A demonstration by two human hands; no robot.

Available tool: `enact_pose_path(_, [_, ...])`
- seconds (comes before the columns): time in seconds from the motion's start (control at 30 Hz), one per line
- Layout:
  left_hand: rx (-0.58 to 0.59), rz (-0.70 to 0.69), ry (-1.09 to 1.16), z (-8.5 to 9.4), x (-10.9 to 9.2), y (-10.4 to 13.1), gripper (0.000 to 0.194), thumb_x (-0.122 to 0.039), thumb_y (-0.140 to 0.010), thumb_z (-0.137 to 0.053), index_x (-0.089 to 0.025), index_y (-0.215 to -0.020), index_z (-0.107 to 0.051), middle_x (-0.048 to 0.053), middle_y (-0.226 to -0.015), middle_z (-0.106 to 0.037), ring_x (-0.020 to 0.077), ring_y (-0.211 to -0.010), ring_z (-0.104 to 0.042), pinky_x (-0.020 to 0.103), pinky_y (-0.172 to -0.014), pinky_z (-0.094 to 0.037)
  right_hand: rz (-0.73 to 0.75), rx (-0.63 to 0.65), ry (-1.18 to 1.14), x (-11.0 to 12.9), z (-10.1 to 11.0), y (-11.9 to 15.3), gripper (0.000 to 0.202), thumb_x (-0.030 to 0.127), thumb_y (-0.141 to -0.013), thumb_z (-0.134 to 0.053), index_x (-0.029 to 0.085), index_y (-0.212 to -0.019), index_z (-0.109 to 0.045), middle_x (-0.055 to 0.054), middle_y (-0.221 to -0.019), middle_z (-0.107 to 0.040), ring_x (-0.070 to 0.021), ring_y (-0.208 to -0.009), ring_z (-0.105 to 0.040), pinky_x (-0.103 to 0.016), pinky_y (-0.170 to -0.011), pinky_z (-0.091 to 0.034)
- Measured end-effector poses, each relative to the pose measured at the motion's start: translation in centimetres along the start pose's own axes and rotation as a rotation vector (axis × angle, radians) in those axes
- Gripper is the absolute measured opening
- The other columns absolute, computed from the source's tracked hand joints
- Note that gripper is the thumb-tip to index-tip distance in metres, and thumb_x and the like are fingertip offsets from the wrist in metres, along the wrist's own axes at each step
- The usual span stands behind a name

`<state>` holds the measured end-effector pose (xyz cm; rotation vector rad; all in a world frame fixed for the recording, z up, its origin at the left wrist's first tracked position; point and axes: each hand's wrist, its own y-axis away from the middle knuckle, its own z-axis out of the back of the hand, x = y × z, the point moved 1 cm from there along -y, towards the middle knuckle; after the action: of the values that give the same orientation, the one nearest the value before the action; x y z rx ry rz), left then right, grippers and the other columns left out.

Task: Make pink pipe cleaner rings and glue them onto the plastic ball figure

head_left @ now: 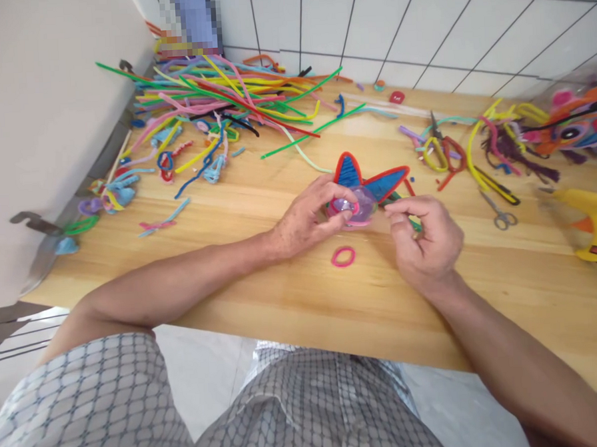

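The step in hand appears to be detail work on the purple craft piece, located above the table between the two hands. The left hand is clamped on its left side, thumb and index finger at a pink-rimmed round part; two blue points with red edging rise behind. The right hand is apart from the left, just beside the piece, fingers curled and thumb and index finger closed in a pinch; whether they grip anything small cannot be told. A loose pink ring lies nearer the person. The next move probably calls for a steady left grip and precise right-hand placement.
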<state>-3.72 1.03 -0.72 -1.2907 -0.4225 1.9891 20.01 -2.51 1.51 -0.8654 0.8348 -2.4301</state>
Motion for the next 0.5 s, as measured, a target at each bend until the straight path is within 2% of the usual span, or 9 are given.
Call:
enact_pose_path(0.13, [-0.002,-0.007,-0.017,-0.2,0.4,0.1,0.018,-0.037,-0.109,-0.065,-0.022,-0.117,-0.07,0.009,-0.115,-0.077,0.0217,-0.111,-0.07,0.037,-0.097,-0.057,-0.074,-0.026,-0.038,-0.3,0.3,-0.2,0.016,0.03,-0.104,-0.058,0.027,-0.105,-0.075,-0.005,-0.092,-0.078,-0.0236,-0.081,-0.074,-0.042,-0.079,-0.064])
enact_pose_path(0.27, [-0.004,-0.037,-0.026,-0.2,0.7,0.2,0.018,-0.037,-0.108,-0.066,-0.022,-0.118,-0.07,0.009,-0.116,-0.077,0.0219,-0.112,-0.07,0.037,-0.099,-0.057,-0.179,0.059,-0.113,-0.1,1.4,-1.3,0.016,0.036,-0.103,-0.065,0.026,-0.109,-0.076,-0.005,-0.096,-0.08,-0.0234,-0.083,-0.074,-0.041,-0.079,-0.063])
enact_pose_path(0.4, [-0.038,-0.075,-0.042,-0.1,0.5,0.2,0.015,-0.035,-0.108,-0.067,-0.021,-0.114,-0.07,0.007,-0.108,-0.075,0.0195,-0.105,-0.07,0.034,-0.094,-0.057,-0.28,0.197,-0.138,-1.4,4.4,-2.1,0.016,0.037,-0.098,-0.073,0.024,-0.105,-0.078,-0.003,-0.093,-0.08,-0.0211,-0.081,-0.074,-0.037,-0.078,-0.061])
enact_pose_path(0.5, [-0.035,-0.038,-0.054,0.0,0.5,0.3,0.018,-0.037,-0.107,-0.068,-0.021,-0.114,-0.071,0.007,-0.106,-0.076,0.0192,-0.1,-0.07,0.033,-0.09,-0.058,-0.401,0.172,-0.049,-4.7,8.1,-0.3,0.02,0.042,-0.096,-0.075,0.023,-0.102,-0.079,-0.004,-0.092,-0.08,-0.0216,-0.081,-0.073,-0.038,-0.078,-0.059])
